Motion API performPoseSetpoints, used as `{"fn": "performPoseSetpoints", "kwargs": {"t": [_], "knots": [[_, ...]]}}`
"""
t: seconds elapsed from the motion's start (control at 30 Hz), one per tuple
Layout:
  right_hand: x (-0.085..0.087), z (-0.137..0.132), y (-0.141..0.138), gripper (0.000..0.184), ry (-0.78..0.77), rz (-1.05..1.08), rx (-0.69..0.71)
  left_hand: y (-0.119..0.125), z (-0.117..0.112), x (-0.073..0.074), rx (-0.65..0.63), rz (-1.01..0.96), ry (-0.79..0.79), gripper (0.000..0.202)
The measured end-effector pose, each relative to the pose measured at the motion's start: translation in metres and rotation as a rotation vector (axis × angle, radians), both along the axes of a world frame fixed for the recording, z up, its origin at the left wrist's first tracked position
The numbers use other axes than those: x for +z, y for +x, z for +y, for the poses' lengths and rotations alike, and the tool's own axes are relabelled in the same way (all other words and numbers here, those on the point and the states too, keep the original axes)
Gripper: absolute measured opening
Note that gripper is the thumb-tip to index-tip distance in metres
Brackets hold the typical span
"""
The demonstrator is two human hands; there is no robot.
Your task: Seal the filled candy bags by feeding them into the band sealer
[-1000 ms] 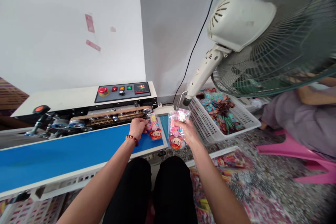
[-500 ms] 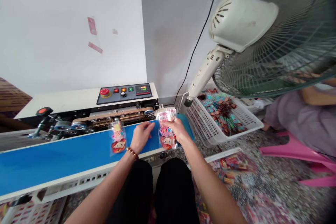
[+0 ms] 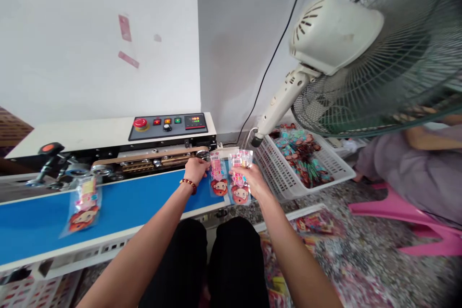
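Since half a second ago, the first packet [image 3: 84, 202] has travelled left along our blue belt [image 3: 144, 197]; our left hand [image 3: 195, 170] now pinches a second packet [image 3: 218, 175] near the belt's right end, our right hand [image 3: 254, 179] gripping a third packet [image 3: 239, 193] beside it.

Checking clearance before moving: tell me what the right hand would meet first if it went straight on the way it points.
Past its held packet, the right hand would likely first meet the neighbouring packet at the left hand, though depth is hard to judge.
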State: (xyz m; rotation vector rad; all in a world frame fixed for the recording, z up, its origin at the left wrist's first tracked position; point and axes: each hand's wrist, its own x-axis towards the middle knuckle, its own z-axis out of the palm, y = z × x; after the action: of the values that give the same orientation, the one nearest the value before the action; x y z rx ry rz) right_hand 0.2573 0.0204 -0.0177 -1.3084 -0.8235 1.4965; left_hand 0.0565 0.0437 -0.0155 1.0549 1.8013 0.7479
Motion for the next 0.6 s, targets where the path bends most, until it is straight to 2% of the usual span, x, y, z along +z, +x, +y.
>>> {"fn": "performPoseSetpoints", "kwargs": {"t": [0.1, 0.2, 0.3, 0.37, 0.43, 0.53, 0.6], "knots": [[0.0, -0.001, -0.008, 0.035, -0.007, 0.022, 0.008, -0.019, -0.003, 0.003, 0.022, 0.065, -0.006, 0.022], [-0.001, 0.001, -0.017, 0.031, 0.007, 0.041, 0.023, -0.047, -0.019, 0.009, 0.003, 0.198, -0.009, 0.023], [-0.002, 0.006, -0.024, 0.032, 0.038, 0.047, 0.069, -0.063, -0.042, 0.012, 0.108, 0.403, 0.097, 0.019], [-0.003, 0.008, -0.027, 0.035, 0.035, 0.057, 0.1, -0.058, -0.054, 0.013, 0.175, 0.473, 0.213, 0.02], [-0.003, 0.01, -0.029, 0.038, 0.016, 0.058, 0.112, -0.041, -0.058, 0.012, 0.105, 0.414, 0.282, 0.022], [-0.003, 0.011, -0.031, 0.041, 0.015, 0.047, 0.119, -0.009, -0.048, 0.01, -0.089, 0.135, 0.273, 0.028], [-0.003, 0.011, -0.031, 0.042, 0.032, 0.04, 0.13, 0.008, -0.035, 0.008, -0.125, -0.073, 0.244, 0.027]]}}
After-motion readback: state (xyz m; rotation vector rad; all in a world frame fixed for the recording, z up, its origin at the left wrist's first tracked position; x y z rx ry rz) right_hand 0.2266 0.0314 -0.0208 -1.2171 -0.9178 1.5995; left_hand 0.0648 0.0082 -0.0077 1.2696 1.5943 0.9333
